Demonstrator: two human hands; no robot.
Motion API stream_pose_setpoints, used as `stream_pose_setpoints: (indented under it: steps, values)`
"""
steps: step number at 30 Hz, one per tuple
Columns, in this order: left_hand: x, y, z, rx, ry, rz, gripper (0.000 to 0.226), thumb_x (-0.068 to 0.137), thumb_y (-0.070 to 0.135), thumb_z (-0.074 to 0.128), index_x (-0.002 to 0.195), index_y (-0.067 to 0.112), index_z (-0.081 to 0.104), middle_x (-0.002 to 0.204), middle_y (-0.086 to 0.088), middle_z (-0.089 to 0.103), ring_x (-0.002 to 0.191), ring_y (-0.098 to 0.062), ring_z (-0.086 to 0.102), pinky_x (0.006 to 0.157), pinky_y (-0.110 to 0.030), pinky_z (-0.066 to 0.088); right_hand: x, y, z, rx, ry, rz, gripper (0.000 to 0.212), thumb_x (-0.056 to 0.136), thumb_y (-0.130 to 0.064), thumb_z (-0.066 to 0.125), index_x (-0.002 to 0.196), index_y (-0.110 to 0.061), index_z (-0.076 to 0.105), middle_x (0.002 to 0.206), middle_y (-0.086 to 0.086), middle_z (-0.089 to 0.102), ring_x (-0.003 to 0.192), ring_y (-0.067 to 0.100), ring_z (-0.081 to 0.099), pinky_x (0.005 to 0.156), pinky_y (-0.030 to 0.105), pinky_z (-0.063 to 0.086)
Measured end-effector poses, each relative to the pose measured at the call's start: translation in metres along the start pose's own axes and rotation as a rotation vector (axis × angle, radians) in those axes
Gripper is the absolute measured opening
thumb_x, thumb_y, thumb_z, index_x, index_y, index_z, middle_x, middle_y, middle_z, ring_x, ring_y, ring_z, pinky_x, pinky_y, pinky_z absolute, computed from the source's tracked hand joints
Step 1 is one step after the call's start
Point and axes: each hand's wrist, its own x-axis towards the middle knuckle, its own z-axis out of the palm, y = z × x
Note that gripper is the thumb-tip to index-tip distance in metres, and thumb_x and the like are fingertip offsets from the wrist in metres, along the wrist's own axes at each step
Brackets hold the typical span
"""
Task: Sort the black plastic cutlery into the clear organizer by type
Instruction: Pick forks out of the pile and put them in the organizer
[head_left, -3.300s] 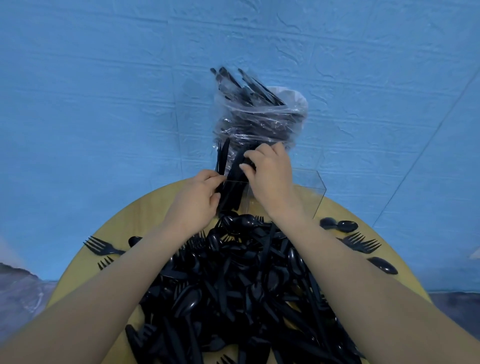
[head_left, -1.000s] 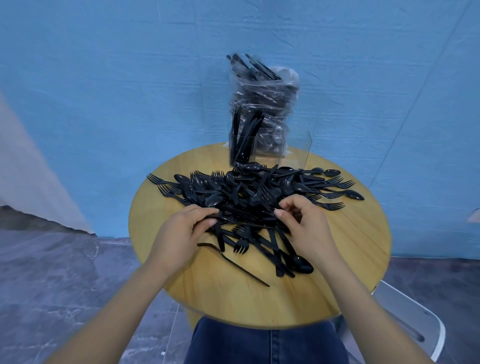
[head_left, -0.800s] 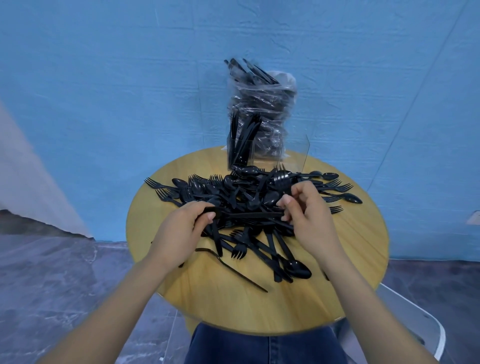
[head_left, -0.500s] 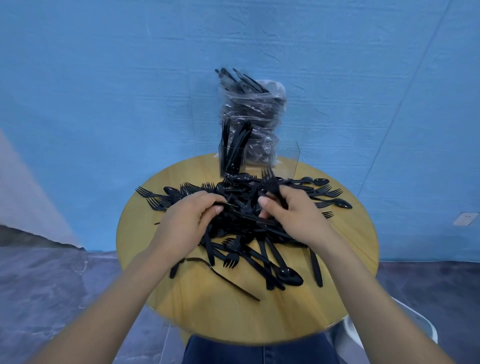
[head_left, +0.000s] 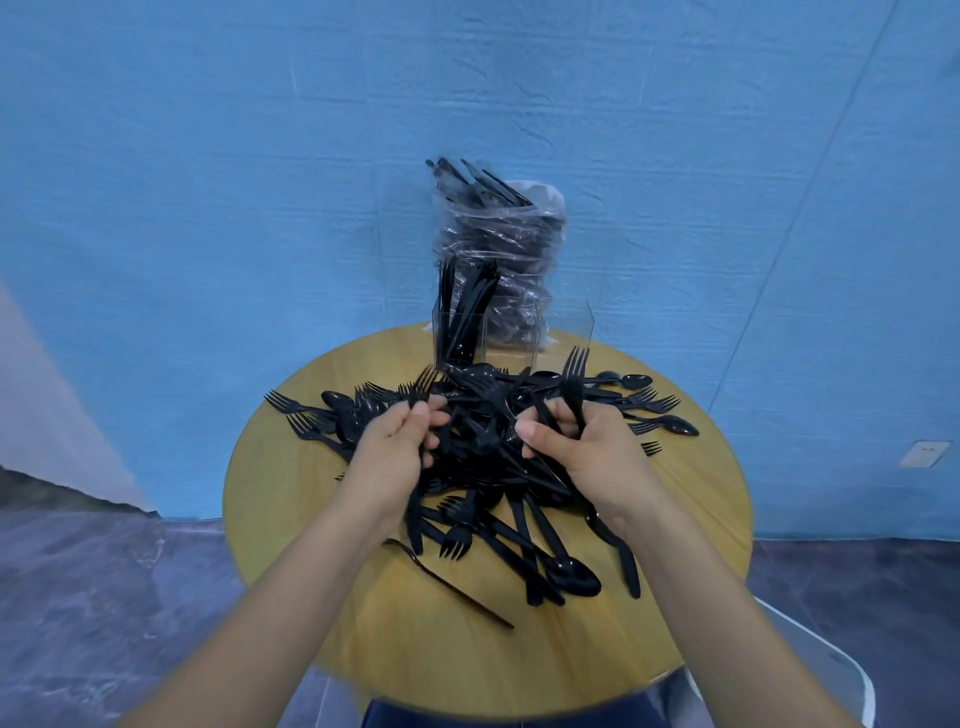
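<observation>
Gripping forks — left hand (head_left: 396, 451), right hand (head_left: 587, 448)

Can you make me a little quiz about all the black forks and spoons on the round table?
1. True or false: the right hand grips a black plastic fork with its prongs pointing up.
2. What stands in the left part of the clear plastic organizer: A) black cutlery standing upright, B) red cups, C) nothing?
3. Fill in: the left hand holds a second black fork above the ___ of loose black cutlery on the round wooden table.

Key: 1 true; 2 A; 3 pile.
</observation>
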Motion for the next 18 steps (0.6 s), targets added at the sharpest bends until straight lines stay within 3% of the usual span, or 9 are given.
stream_pose_setpoints:
  steps: [3, 6, 10, 13, 16, 18]
  values:
    - [-0.007, 0.007, 0.016, -0.336, -0.068, -0.179, 0.026, 0.102, 0.013, 0.036, 0.103, 0.007, 0.061, 0.091, -0.002, 0.061, 0.068, -0.008, 0.047, 0.061, -0.022, 0.041, -0.001, 0.000, 0.012, 0.016, 0.024, -0.010, 0.015, 0.087, -0.008, 0.064, 0.075, -0.017, 0.065, 0.063, -0.005, 0.063, 0.065, 0.005, 0.061, 0.072, 0.020, 0.051]
    - [-0.011, 0.013, 0.027, -0.514, -0.113, -0.211, 0.024, 0.102, 0.010, 0.035, 0.097, 0.005, 0.058, 0.087, -0.008, 0.061, 0.072, -0.013, 0.056, 0.063, -0.024, 0.048, -0.001, 0.007, 0.024, 0.004, 0.055, 0.008, 0.014, 0.087, -0.009, 0.065, 0.076, -0.017, 0.064, 0.066, -0.003, 0.065, 0.068, 0.011, 0.062, 0.078, 0.032, 0.052]
    - [-0.014, 0.018, 0.034, -0.542, -0.142, -0.219, 0.028, 0.102, 0.010, 0.032, 0.109, 0.001, 0.058, 0.088, -0.008, 0.067, 0.073, -0.014, 0.067, 0.061, -0.024, 0.056, -0.001, 0.011, 0.032, 0.049, 0.088, 0.029, 0.013, 0.087, -0.008, 0.065, 0.076, -0.014, 0.063, 0.071, 0.000, 0.065, 0.069, 0.012, 0.061, 0.074, 0.035, 0.053]
    - [-0.014, 0.021, 0.035, -0.524, -0.118, -0.228, 0.028, 0.102, 0.008, 0.032, 0.102, 0.000, 0.058, 0.090, -0.011, 0.067, 0.069, -0.014, 0.068, 0.057, -0.025, 0.056, 0.000, 0.012, 0.031, 0.059, 0.105, 0.035, 0.011, 0.087, -0.008, 0.065, 0.077, -0.014, 0.064, 0.071, -0.004, 0.065, 0.070, 0.008, 0.062, 0.073, 0.029, 0.052]
    - [-0.013, 0.020, 0.034, -0.529, -0.051, -0.255, 0.026, 0.102, 0.009, 0.034, 0.095, 0.001, 0.057, 0.097, -0.016, 0.064, 0.086, -0.021, 0.066, 0.074, -0.035, 0.056, 0.001, 0.012, 0.026, 0.012, 0.152, 0.027, 0.006, 0.084, -0.008, 0.065, 0.079, -0.010, 0.064, 0.074, 0.002, 0.064, 0.073, 0.016, 0.062, 0.076, 0.034, 0.052]
    - [-0.013, 0.019, 0.034, -0.488, -0.032, -0.251, 0.025, 0.102, 0.009, 0.034, 0.095, 0.002, 0.057, 0.098, -0.015, 0.064, 0.088, -0.020, 0.065, 0.075, -0.035, 0.056, 0.002, 0.013, 0.025, -0.046, 0.176, 0.014, 0.010, 0.081, -0.008, 0.066, 0.074, -0.014, 0.062, 0.075, 0.003, 0.064, 0.077, 0.025, 0.063, 0.078, 0.040, 0.053]
